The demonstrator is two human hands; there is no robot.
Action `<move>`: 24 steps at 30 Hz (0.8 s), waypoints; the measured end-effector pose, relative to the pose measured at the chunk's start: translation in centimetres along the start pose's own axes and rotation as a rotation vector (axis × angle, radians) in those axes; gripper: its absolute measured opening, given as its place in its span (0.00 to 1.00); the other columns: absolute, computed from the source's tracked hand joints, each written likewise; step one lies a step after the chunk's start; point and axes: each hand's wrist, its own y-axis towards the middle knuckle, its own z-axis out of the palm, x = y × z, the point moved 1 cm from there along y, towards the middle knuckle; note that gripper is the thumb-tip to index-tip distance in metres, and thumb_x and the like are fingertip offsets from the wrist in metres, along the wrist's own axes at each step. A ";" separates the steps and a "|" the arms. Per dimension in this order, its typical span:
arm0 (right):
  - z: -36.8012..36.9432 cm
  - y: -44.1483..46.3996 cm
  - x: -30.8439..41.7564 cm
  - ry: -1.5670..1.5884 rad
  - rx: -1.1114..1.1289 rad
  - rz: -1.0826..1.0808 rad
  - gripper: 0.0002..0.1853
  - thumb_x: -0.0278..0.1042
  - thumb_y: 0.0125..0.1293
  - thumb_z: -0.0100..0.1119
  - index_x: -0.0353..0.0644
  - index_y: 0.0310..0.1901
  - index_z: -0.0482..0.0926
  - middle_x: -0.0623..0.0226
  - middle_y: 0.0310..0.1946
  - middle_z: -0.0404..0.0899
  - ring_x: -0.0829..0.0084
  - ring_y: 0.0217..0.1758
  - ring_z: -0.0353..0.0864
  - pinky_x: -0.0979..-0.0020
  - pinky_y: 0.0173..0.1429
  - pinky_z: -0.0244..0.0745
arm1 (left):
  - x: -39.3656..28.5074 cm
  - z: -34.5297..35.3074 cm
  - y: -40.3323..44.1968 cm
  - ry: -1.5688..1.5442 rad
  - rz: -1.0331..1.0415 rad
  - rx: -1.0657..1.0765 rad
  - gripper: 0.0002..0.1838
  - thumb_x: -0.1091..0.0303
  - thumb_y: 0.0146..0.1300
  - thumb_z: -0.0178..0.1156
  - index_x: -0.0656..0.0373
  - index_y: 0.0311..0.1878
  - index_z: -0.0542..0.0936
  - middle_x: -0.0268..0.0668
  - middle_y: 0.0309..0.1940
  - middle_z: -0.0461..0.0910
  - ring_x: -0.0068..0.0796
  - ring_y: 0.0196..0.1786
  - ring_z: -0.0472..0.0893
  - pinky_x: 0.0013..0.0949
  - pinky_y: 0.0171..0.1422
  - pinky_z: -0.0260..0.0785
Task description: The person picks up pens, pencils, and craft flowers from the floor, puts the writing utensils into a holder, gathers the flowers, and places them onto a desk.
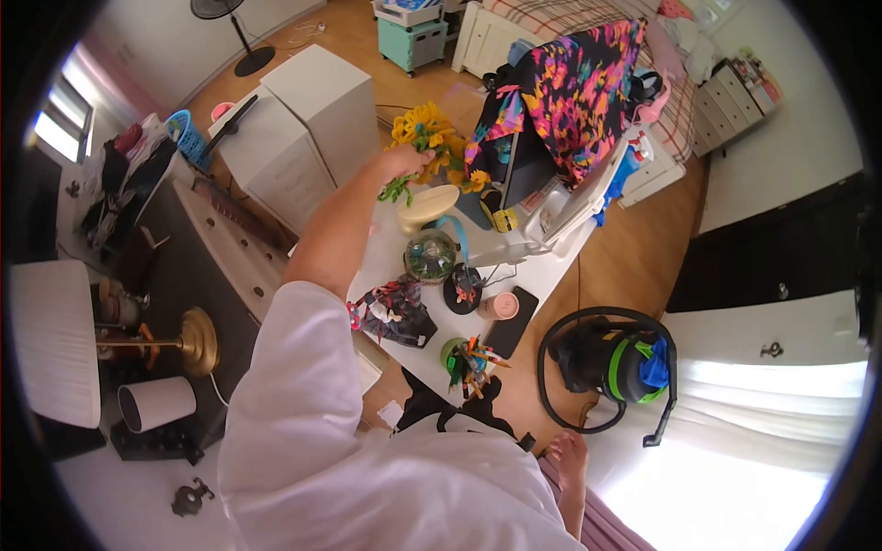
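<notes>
My left hand [404,162] reaches across the white table [377,260] and is closed around a bunch of yellow artificial-looking flowers [424,127] with green leaves. Just below the flowers stands a cream rounded object [428,206], its kind unclear. Near it is a round glass jar [430,255] with greenery inside and a blue strap beside it. Low at my side, away from the table, hangs my right hand [568,454], its fingers curled in with nothing visible in them. A dark patterned cloth pouch [397,312] lies on the table's near left part.
The table also bears a pencil cup [466,358], a dark phone [512,323], a pink lidded cup [502,306] and a laptop under a colourful cloth [574,101]. A vacuum cleaner [611,363] stands on the floor at right. White cabinets [317,106] stand beyond my left arm.
</notes>
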 end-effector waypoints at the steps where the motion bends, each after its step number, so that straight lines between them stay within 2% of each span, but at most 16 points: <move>1: 0.2 -0.1 -0.2 0.007 -0.011 0.003 0.14 0.37 0.72 0.57 0.37 0.52 0.75 0.67 0.37 0.81 0.78 0.38 0.80 0.77 0.40 0.74 | 1.2 0.4 2.0 0.048 0.031 0.077 0.30 0.41 0.67 0.57 0.66 0.40 0.81 0.40 0.33 0.80 0.35 0.35 0.76 0.38 0.41 0.69; 2: 0.4 -0.2 -0.4 0.033 -0.009 0.007 0.14 0.37 0.72 0.57 0.37 0.52 0.75 0.68 0.36 0.80 0.79 0.36 0.79 0.78 0.39 0.73 | 2.5 1.0 3.8 0.098 0.059 0.153 0.28 0.42 0.65 0.61 0.65 0.39 0.79 0.38 0.26 0.75 0.30 0.27 0.72 0.35 0.29 0.67; 4: 0.9 -0.5 -0.6 0.068 -0.017 0.023 0.13 0.37 0.72 0.57 0.37 0.51 0.75 0.69 0.36 0.79 0.80 0.35 0.78 0.78 0.38 0.73 | 3.2 1.5 5.0 0.197 0.116 0.108 0.30 0.40 0.65 0.60 0.65 0.41 0.81 0.40 0.27 0.79 0.33 0.29 0.76 0.38 0.33 0.70; 6: 1.4 -0.5 0.0 0.036 -0.008 0.033 0.12 0.36 0.72 0.56 0.38 0.51 0.75 0.69 0.35 0.79 0.81 0.33 0.76 0.79 0.36 0.71 | 3.0 1.6 4.6 0.497 0.167 0.072 0.33 0.36 0.64 0.58 0.65 0.43 0.83 0.45 0.34 0.83 0.37 0.36 0.81 0.40 0.40 0.73; 7: 1.4 -0.1 -0.4 0.038 0.005 0.031 0.11 0.35 0.72 0.56 0.38 0.50 0.75 0.69 0.35 0.79 0.81 0.34 0.76 0.79 0.36 0.70 | 3.5 1.9 5.6 0.684 0.186 0.007 0.38 0.32 0.63 0.54 0.67 0.43 0.84 0.49 0.42 0.84 0.44 0.45 0.83 0.42 0.49 0.73; 8: 1.3 0.0 -0.9 0.038 0.017 0.036 0.11 0.35 0.72 0.56 0.38 0.50 0.75 0.69 0.35 0.79 0.81 0.34 0.76 0.79 0.36 0.70 | 4.1 1.9 6.4 0.695 0.182 0.043 0.38 0.32 0.63 0.54 0.67 0.43 0.84 0.49 0.42 0.84 0.44 0.45 0.83 0.42 0.49 0.73; 10: 1.8 -0.5 0.0 -0.024 0.022 -0.046 0.13 0.37 0.72 0.54 0.40 0.52 0.76 0.71 0.37 0.80 0.80 0.36 0.79 0.80 0.37 0.73 | 5.1 1.8 7.2 0.663 0.185 0.192 0.44 0.27 0.65 0.45 0.68 0.50 0.82 0.53 0.52 0.81 0.50 0.56 0.79 0.45 0.59 0.69; 14: 2.4 0.0 0.1 -0.105 0.032 -0.067 0.13 0.36 0.72 0.54 0.39 0.52 0.76 0.71 0.38 0.80 0.80 0.38 0.80 0.80 0.38 0.72 | 4.7 1.3 5.2 0.890 0.242 0.200 0.46 0.26 0.64 0.41 0.66 0.51 0.82 0.53 0.52 0.81 0.50 0.55 0.80 0.46 0.58 0.70; 16: 2.8 0.0 0.5 -0.105 0.061 -0.063 0.13 0.35 0.73 0.53 0.38 0.53 0.75 0.71 0.37 0.79 0.81 0.38 0.79 0.81 0.38 0.72 | 4.8 1.3 4.4 0.958 0.296 0.187 0.44 0.27 0.65 0.41 0.65 0.50 0.83 0.50 0.52 0.81 0.49 0.53 0.80 0.46 0.57 0.71; 20: 3.0 0.2 -0.1 -0.076 0.104 -0.079 0.13 0.33 0.73 0.52 0.36 0.54 0.75 0.70 0.37 0.78 0.81 0.37 0.77 0.81 0.38 0.71 | 6.4 1.2 6.2 0.991 0.211 0.298 0.39 0.33 0.67 0.44 0.64 0.50 0.83 0.48 0.52 0.82 0.47 0.52 0.80 0.46 0.57 0.71; 22: 3.5 0.3 0.6 -0.149 0.104 -0.070 0.13 0.32 0.73 0.51 0.35 0.54 0.74 0.70 0.36 0.78 0.82 0.37 0.76 0.81 0.38 0.70 | 8.9 1.4 9.7 1.260 0.420 0.501 0.33 0.40 0.67 0.49 0.63 0.51 0.83 0.46 0.51 0.82 0.47 0.51 0.80 0.46 0.57 0.71; 23: 3.9 0.0 1.4 -0.135 0.120 -0.066 0.15 0.33 0.73 0.52 0.34 0.55 0.73 0.69 0.36 0.78 0.81 0.36 0.76 0.80 0.37 0.70 | 8.8 1.3 9.1 1.250 0.463 0.516 0.26 0.46 0.65 0.54 0.61 0.51 0.83 0.47 0.51 0.83 0.47 0.50 0.81 0.45 0.56 0.72; 24: 4.0 0.3 1.3 -0.134 0.119 -0.059 0.15 0.33 0.73 0.52 0.34 0.55 0.73 0.69 0.36 0.78 0.81 0.36 0.76 0.80 0.37 0.70 | 8.6 1.2 8.5 1.250 0.463 0.523 0.26 0.46 0.65 0.54 0.61 0.51 0.83 0.47 0.51 0.83 0.47 0.50 0.81 0.45 0.56 0.72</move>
